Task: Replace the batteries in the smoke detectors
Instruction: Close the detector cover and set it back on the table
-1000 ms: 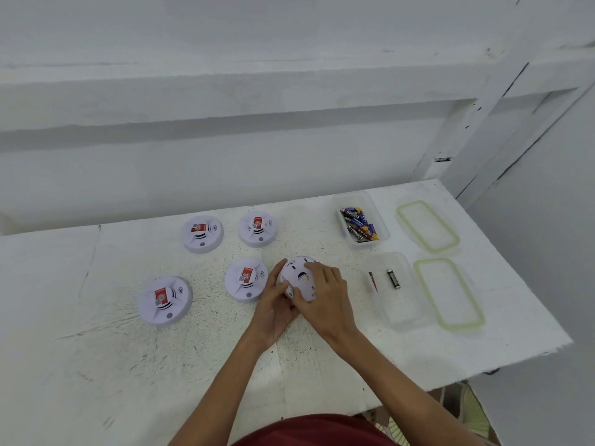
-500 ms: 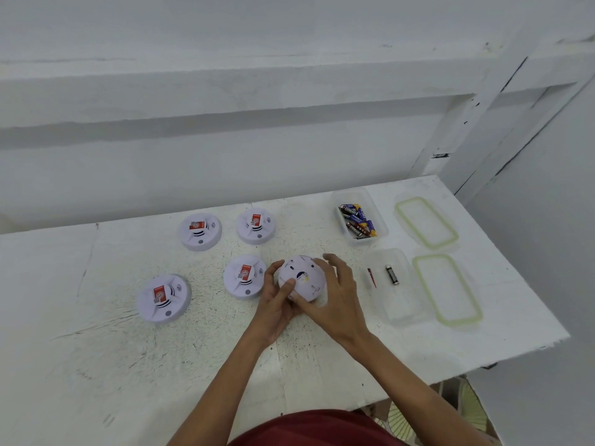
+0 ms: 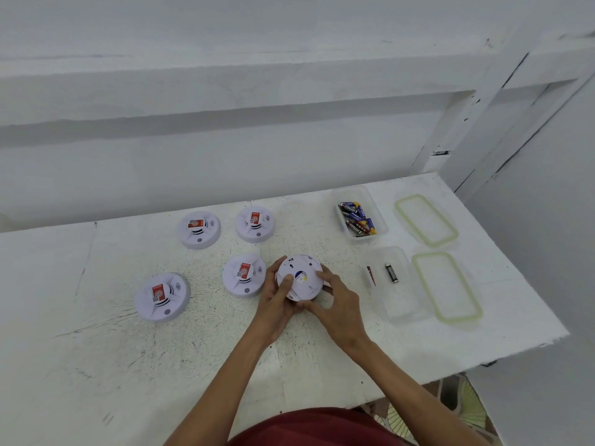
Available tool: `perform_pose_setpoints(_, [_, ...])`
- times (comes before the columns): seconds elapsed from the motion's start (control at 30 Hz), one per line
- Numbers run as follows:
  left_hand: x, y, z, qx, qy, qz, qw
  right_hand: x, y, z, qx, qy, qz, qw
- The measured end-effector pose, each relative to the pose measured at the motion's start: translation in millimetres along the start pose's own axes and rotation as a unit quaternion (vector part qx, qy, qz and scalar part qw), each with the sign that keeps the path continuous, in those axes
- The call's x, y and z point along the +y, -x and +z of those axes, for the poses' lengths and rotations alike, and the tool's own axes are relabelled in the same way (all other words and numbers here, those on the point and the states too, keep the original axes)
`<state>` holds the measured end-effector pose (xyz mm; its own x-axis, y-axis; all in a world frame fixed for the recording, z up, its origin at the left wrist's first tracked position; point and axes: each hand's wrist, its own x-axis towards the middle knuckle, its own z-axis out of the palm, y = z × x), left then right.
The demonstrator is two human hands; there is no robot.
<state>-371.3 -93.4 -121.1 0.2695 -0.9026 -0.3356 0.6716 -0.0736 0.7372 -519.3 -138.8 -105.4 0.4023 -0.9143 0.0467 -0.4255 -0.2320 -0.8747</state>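
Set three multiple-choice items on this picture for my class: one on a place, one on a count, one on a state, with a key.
1. Where is the battery box? A. Behind the near box. B. On the floor. C. On a lid.
2. How many unheld detectors lie on the table? A. Three. B. Four. C. Six.
3. How is the held detector? A. Red sticker up. B. Back showing, in both hands. C. Inside a box.
Key: 1 A, it stands farther from the person; 2 B, four show red stickers; 3 B, the left hand and right hand grip it, plain back showing.
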Motion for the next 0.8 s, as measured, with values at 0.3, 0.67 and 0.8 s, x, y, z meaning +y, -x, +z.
perform_pose_setpoints(0.3, [1.2,0.9,1.9,0.017,0.003,-0.003,1.000,-1.0,-1.7,-4.1,-0.009,-0.001,0.009,1.000])
perform_pose_setpoints(0.67, [-0.7,1.5,2.8,0.001,0.034,-0.030,0.999,-12.3,-8.5,-11.5,0.007,-0.095,0.084,0.992])
perform_pose_setpoints(0.8, [0.3,3.6,2.9,-0.007,-0.001,-0.052,0.999,-15.9,-14.8,-14.9,0.024,-0.106,0.091,0.990])
